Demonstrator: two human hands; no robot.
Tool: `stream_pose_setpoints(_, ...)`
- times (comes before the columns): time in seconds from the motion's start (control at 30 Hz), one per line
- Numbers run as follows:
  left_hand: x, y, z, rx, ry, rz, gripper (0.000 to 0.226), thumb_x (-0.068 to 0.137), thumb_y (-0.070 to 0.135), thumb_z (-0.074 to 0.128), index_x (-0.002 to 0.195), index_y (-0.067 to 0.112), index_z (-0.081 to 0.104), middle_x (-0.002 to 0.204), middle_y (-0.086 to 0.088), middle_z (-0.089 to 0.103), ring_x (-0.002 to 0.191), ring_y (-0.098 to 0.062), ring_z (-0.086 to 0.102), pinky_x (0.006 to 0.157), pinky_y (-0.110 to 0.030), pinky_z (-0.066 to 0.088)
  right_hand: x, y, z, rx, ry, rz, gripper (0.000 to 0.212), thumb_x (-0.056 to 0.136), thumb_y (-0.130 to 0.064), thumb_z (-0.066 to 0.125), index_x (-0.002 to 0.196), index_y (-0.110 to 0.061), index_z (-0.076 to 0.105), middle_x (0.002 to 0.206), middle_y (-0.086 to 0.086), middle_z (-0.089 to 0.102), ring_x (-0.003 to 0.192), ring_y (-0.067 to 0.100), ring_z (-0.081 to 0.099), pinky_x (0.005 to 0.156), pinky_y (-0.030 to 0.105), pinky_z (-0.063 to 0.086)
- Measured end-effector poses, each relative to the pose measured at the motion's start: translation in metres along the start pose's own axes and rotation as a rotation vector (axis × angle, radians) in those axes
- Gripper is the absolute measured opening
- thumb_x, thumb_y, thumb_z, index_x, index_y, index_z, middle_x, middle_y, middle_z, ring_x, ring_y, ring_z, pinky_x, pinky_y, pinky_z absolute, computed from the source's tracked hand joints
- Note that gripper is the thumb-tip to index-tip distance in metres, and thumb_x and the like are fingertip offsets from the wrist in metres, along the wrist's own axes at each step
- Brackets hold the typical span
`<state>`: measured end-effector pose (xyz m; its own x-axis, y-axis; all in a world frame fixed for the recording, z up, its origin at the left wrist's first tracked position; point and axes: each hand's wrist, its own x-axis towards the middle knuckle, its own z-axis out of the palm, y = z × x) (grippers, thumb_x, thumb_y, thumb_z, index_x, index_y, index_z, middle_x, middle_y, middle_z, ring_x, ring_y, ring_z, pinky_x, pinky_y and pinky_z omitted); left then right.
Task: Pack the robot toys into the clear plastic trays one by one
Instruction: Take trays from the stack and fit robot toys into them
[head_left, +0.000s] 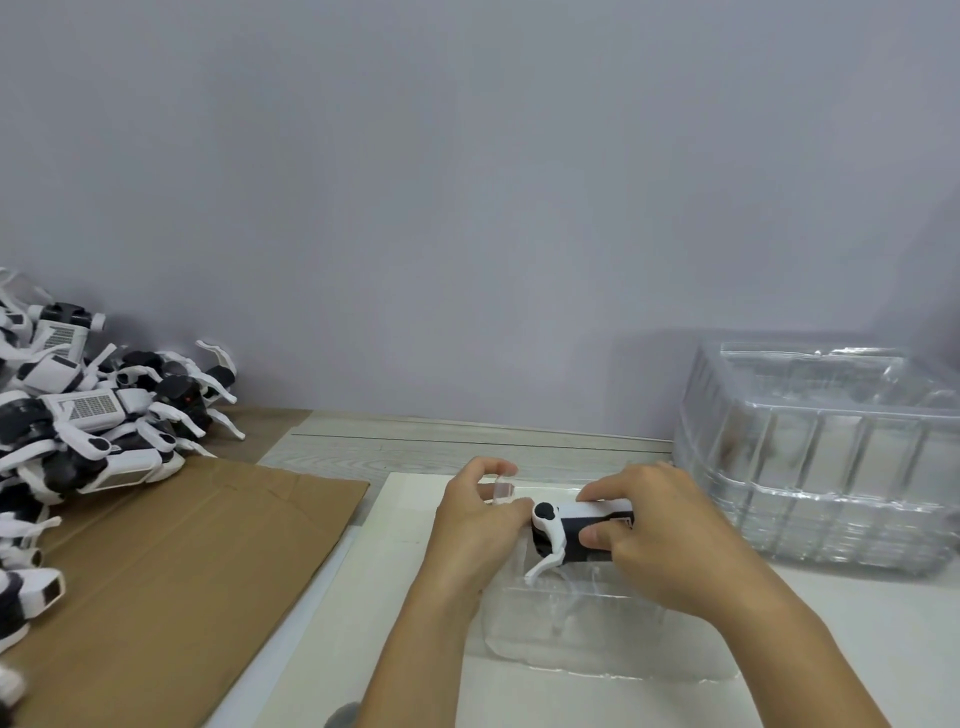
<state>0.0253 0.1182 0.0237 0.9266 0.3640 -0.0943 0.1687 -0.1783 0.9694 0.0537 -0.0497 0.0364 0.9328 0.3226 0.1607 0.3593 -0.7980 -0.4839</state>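
Note:
A white and black robot toy (563, 535) hangs just above a clear plastic tray (576, 634) that lies on a white board. My right hand (670, 535) grips the toy's body from the right, thumb on its side and fingers over its top. My left hand (480, 525) holds the toy's left end with curled fingers; what it pinches there is partly hidden. One white leg of the toy points down into the tray.
A heap of several black and white robot toys (88, 415) lies at the left on brown cardboard (182, 561). A tall stack of clear trays (821, 457) stands at the right against the grey wall. The white board (405, 519) lies on the table.

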Motion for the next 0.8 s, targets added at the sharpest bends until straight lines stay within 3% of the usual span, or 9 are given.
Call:
stream_pose_setpoints(0.1, -0.002, 0.008, 0.000, 0.104, -0.022, 0.152, 0.020, 0.092, 0.025, 0.065, 0.106, 0.039, 0.062, 0.119, 0.015, 0.058, 0.101, 0.008, 0.054, 0.071, -0.008, 0.038, 0.000, 0.001, 0.000, 0.015, 0.001, -0.001, 0.033, 0.088, -0.031, 0.070, 0.120, -0.032, 0.069, 0.127, -0.013, 0.062, 0.126, 0.011, 0.048, 0.098, 0.029, 0.042)
stream_pose_setpoints(0.2, -0.008, 0.019, 0.001, 0.349, -0.128, 0.363, 0.018, 0.088, 0.022, 0.064, 0.098, 0.036, 0.064, 0.114, 0.024, 0.056, 0.105, 0.014, 0.051, 0.080, -0.002, 0.037, -0.001, 0.000, -0.002, 0.017, -0.008, 0.002, 0.032, 0.088, -0.031, 0.069, 0.120, -0.034, 0.069, 0.121, -0.012, 0.062, 0.123, 0.012, 0.048, 0.094, 0.028, 0.043)
stream_pose_setpoints(0.27, -0.010, 0.021, 0.006, 0.534, -0.203, 0.417, 0.018, 0.086, 0.021, 0.062, 0.097, 0.035, 0.063, 0.117, 0.028, 0.051, 0.116, 0.006, 0.046, 0.098, -0.016, 0.037, -0.001, -0.002, -0.003, 0.020, -0.020, -0.015, 0.025, 0.087, -0.030, 0.069, 0.111, -0.035, 0.072, 0.102, -0.013, 0.066, 0.111, 0.014, 0.054, 0.086, 0.029, 0.045)
stream_pose_setpoints(0.33, -0.012, 0.020, 0.012, 0.673, -0.210, 0.421, 0.023, 0.085, 0.021, 0.061, 0.103, 0.035, 0.058, 0.121, 0.027, 0.045, 0.119, 0.000, 0.041, 0.105, -0.029, 0.032, -0.001, -0.003, -0.004, 0.014, -0.029, -0.030, 0.014, 0.085, -0.028, 0.069, 0.097, -0.032, 0.075, 0.082, -0.013, 0.064, 0.096, 0.014, 0.056, 0.078, 0.031, 0.046)
stream_pose_setpoints(0.4, -0.013, 0.018, 0.018, 0.753, -0.186, 0.455, 0.029, 0.085, 0.020, 0.060, 0.109, 0.035, 0.053, 0.123, 0.026, 0.044, 0.118, -0.001, 0.037, 0.104, -0.030, 0.028, -0.001, -0.003, -0.005, 0.029, -0.031, -0.022, 0.010, 0.085, -0.025, 0.069, 0.093, -0.029, 0.074, 0.080, -0.010, 0.064, 0.092, 0.014, 0.056, 0.076, 0.032, 0.047)
stream_pose_setpoints(0.5, -0.013, 0.014, 0.023, 0.804, -0.142, 0.489, 0.037, 0.086, 0.020, 0.061, 0.119, 0.033, 0.052, 0.130, 0.024, 0.042, 0.129, -0.003, 0.033, 0.103, -0.029, 0.027, -0.001, -0.002, -0.005, 0.054, -0.017, 0.006, 0.028, 0.087, -0.027, 0.070, 0.115, -0.026, 0.070, 0.109, -0.007, 0.068, 0.111, 0.014, 0.056, 0.090, 0.035, 0.049)
stream_pose_setpoints(0.57, -0.011, 0.012, 0.023, 0.821, -0.119, 0.479, 0.038, 0.087, 0.021, 0.064, 0.122, 0.032, 0.054, 0.137, 0.021, 0.039, 0.134, -0.005, 0.032, 0.104, -0.029, 0.027, -0.001, -0.001, -0.004, 0.065, -0.012, 0.020, 0.035, 0.087, -0.029, 0.070, 0.122, -0.027, 0.064, 0.113, -0.006, 0.063, 0.113, 0.014, 0.053, 0.094, 0.033, 0.047)
stream_pose_setpoints(0.7, -0.012, 0.012, 0.024, 0.820, -0.099, 0.486, 0.036, 0.086, 0.022, 0.065, 0.119, 0.031, 0.055, 0.136, 0.020, 0.040, 0.129, -0.007, 0.036, 0.100, -0.027, 0.029, -0.001, 0.004, -0.013, 0.134, 0.000, 0.036, 0.030, 0.087, -0.028, 0.072, 0.116, -0.029, 0.067, 0.102, -0.014, 0.061, 0.092, 0.001, 0.055, 0.078, 0.019, 0.041)
stream_pose_setpoints(0.8, -0.010, 0.011, 0.025, 0.821, -0.081, 0.504, 0.035, 0.086, 0.024, 0.066, 0.118, 0.031, 0.055, 0.134, 0.021, 0.041, 0.127, -0.007, 0.037, 0.100, -0.027, 0.030, -0.002, 0.013, -0.034, 0.116, 0.092, 0.076, 0.009, 0.084, -0.035, 0.077, 0.092, -0.033, 0.075, 0.089, -0.019, 0.066, 0.082, -0.006, 0.055, 0.064, 0.008, 0.036)
